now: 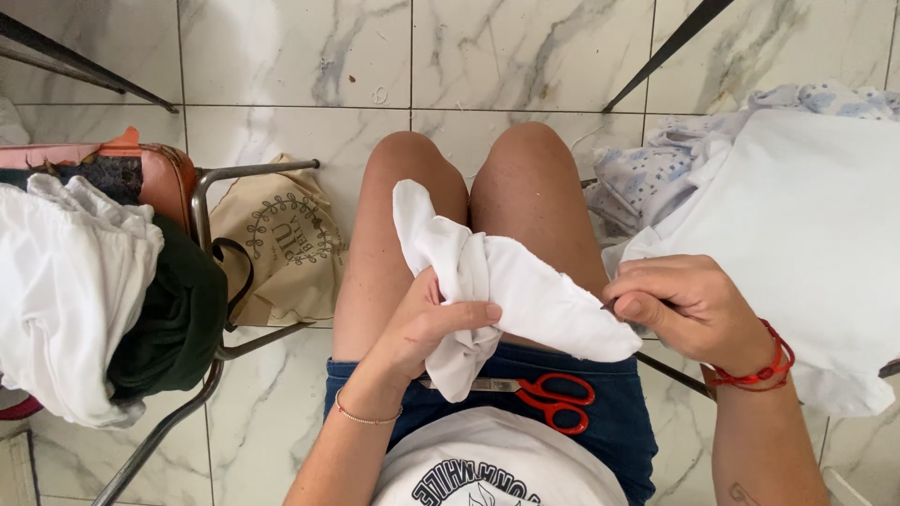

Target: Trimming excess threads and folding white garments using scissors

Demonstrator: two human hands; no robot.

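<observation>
The person sits with bare knees over a marble tile floor [281, 56], and the work in hand is a small white cloth piece [511, 281] held up above the lap. The left hand [427, 323] has its grip closed around the bunched lower part of the cloth, thumb laid across the front of the folds. The right hand [680, 305] is pinched shut at the cloth's right corner, thumb against the fingers; something thin and dark seems to sit in that pinch, but it is too small to tell what it is. The cloth hangs between the two hands, one end draped over the left knee, the rest stretched toward the right hand.

Judging by this, the step in hand looks like fine work at the cloth's edge or corner, with the left hand gathering and steadying the fabric while the right hand works the point. The next move seems to call for a taut, steady hold from the left hand so the corner does not slip out of the right pinch.

Red-handled scissors [548, 395] lie on the dark blue shorts [619, 422], just under the cloth and untouched. On the left a metal chair [211, 197] carries a pile of white and dark green garments [84, 290], with a beige tote bag [281, 244] on the floor beside it. On the right lies a large white fabric [806, 234] over a blue-patterned cloth [647, 178]
</observation>
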